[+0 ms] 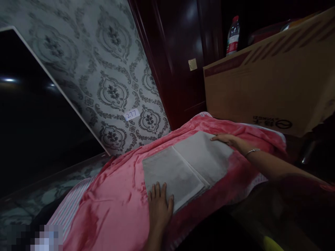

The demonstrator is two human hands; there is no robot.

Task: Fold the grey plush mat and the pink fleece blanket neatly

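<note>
left hand [159, 205] open, flat on near edge of grey folded cloth [183, 167], maybe towel; right hand [227, 139] open on far corner. keep palms flat, edges aligned.

A pink blanket [112, 205] lies under a pale grey folded cloth [183, 167], beside grey damask-patterned wallpaper [104, 69], a brown cardboard box [267, 80], a dark red-brown door [180, 52] and pink-and-white striped fabric [69, 205].

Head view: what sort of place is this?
Likely a bedroom or hotel room, not certain: patterned wallpaper with a "217" tag, a dark wooden door, and a pink blanket spread under a folded grey cloth.
</note>
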